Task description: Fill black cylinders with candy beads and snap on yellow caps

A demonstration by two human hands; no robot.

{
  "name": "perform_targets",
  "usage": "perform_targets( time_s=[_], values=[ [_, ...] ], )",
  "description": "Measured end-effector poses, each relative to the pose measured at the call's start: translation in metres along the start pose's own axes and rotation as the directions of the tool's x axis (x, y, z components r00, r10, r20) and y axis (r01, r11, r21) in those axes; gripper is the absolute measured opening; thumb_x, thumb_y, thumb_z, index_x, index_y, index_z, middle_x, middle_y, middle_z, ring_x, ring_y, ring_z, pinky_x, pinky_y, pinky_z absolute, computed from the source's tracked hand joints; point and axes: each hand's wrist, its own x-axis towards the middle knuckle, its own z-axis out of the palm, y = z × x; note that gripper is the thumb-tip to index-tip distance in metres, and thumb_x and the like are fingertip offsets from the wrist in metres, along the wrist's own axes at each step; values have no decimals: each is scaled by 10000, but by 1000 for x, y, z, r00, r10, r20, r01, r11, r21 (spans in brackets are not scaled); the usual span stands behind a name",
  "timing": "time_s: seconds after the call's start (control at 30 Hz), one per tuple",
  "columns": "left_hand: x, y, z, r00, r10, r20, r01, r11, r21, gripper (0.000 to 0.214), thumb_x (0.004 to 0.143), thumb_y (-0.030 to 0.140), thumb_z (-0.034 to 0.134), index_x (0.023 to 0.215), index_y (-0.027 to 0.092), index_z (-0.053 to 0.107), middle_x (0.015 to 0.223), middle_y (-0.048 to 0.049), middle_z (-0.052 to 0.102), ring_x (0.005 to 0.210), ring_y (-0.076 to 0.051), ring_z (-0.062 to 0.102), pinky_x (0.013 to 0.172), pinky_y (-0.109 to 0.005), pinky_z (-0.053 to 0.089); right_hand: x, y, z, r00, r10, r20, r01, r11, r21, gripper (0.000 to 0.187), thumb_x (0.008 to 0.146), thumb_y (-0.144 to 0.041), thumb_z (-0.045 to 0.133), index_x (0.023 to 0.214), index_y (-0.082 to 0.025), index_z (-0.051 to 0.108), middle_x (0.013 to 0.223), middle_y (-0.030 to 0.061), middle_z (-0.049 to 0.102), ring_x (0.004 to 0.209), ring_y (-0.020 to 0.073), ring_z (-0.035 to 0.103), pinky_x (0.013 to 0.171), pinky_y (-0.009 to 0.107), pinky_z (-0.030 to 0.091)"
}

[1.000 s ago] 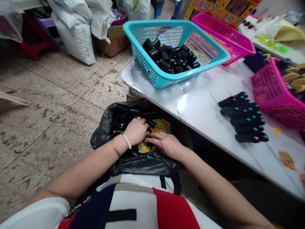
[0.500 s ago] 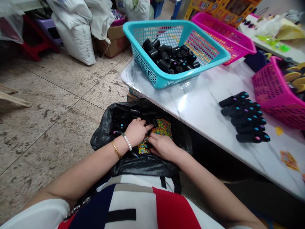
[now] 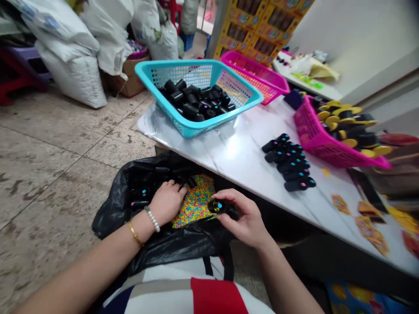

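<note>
My right hand (image 3: 244, 216) is closed round a short black cylinder (image 3: 214, 206) with a blue dot, held over the right side of a black plastic bag (image 3: 111, 209). Its end faces left, with a little colour showing at the opening. A second dark form shows under the fingers, unclear. Inside the bag, my left hand (image 3: 167, 201) is bent down over the contents, its fingertips hidden, close to a tilted black cylinder (image 3: 189, 182). Small multicoloured beads (image 3: 196, 200) fill the bag's right part; more black cylinders lie at its left.
On the marble-patterned table (image 3: 209, 150) stand a turquoise basket (image 3: 186, 128) of black cylinders, rows of black cylinders (image 3: 291, 165), and a pink basket (image 3: 322, 148) holding black and yellow pieces. Another pink basket (image 3: 275, 85) sits behind. White sacks (image 3: 70, 74) stand on the floor.
My right hand has come up out of the beads and moved right, now with a black cylinder in it. My left hand stays in the bag. The view has shifted right.
</note>
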Motion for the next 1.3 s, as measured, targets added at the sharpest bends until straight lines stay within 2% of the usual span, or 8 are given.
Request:
perform_targets(
  time_s=[0.1, 0.23, 0.43, 0.57, 0.83, 1.03, 1.13, 1.3],
  values=[
    [1, 0, 1, 1000, -1, -9, 1, 1000, -11, 221, 837, 218, 528, 1025, 139, 615, 843, -130, 644, 881, -278, 537, 763, -390, 399, -4, -5, -9, 995, -54, -79, 43, 990, -134, 353, 788, -154, 606, 1128, -244, 581, 1055, 49, 631, 934, 188, 603, 827, 324, 498],
    [3, 2, -1, 998, -58, -16, 58, 998, 3, 182, 822, 247, 554, 956, 136, 605, 844, -127, 650, 880, -276, 551, 768, -384, 407, 8, 12, 5, 972, -108, 207, 179, 914, -365, 341, 837, -172, 569, 1173, -228, 588, 1081, 67, 616, 983, 195, 554, 855, 328, 470],
    [5, 1, -4, 989, -148, -25, 149, 989, 22, 161, 798, 228, 574, 918, 123, 600, 879, -127, 645, 912, -282, 542, 776, -383, 413, 35, 38, 61, 742, -43, 669, 534, 642, -550, 216, 924, -197, 465, 999, -153, 662, 895, 108, 616, 860, 225, 513, 720, 342, 445],
    [4, -2, -4, 988, -155, -8, 155, 988, 9, 187, 795, 226, 583, 943, 113, 596, 892, -128, 646, 921, -281, 541, 784, -385, 415, 39, 33, 69, 655, -96, 749, 577, 704, -414, 171, 894, -170, 505, 970, -147, 657, 906, 95, 624, 865, 217, 523, 734, 328, 447],
    [3, -5, -4, 992, -122, 19, 122, 992, -13, 182, 794, 230, 595, 936, 116, 592, 899, -125, 653, 914, -276, 551, 792, -377, 419, 13, 33, 28, 930, 6, 368, 34, 994, -103, 279, 799, -179, 641, 1075, -211, 617, 972, 30, 641, 787, 132, 600, 730, 260, 486],
    [5, -4, -2, 995, -98, 25, 99, 995, -17, 197, 791, 232, 595, 952, 118, 597, 884, -123, 650, 904, -286, 553, 797, -386, 420, -8, 6, 0, 996, -11, 90, 25, 987, -159, 316, 774, -171, 666, 1080, -226, 610, 937, 21, 646, 716, 121, 586, 656, 243, 492],
    [4, -5, -1, 996, -83, 13, 83, 996, -22, 210, 784, 236, 602, 955, 114, 602, 879, -123, 649, 894, -293, 556, 796, -390, 421, -12, -5, -23, 978, -68, -199, -12, 927, -375, 311, 782, -201, 670, 1086, -222, 608, 892, 22, 634, 707, 132, 577, 637, 253, 486],
    [5, -5, 0, 997, -71, 12, 71, 997, -34, 207, 783, 230, 597, 949, 109, 614, 873, -127, 649, 881, -293, 564, 784, -387, 422, -7, 1, -59, 799, -243, -550, -260, 685, -680, 289, 786, -257, 685, 1056, -183, 616, 747, -9, 597, 576, 114, 524, 599, 266, 465]
  ],
)
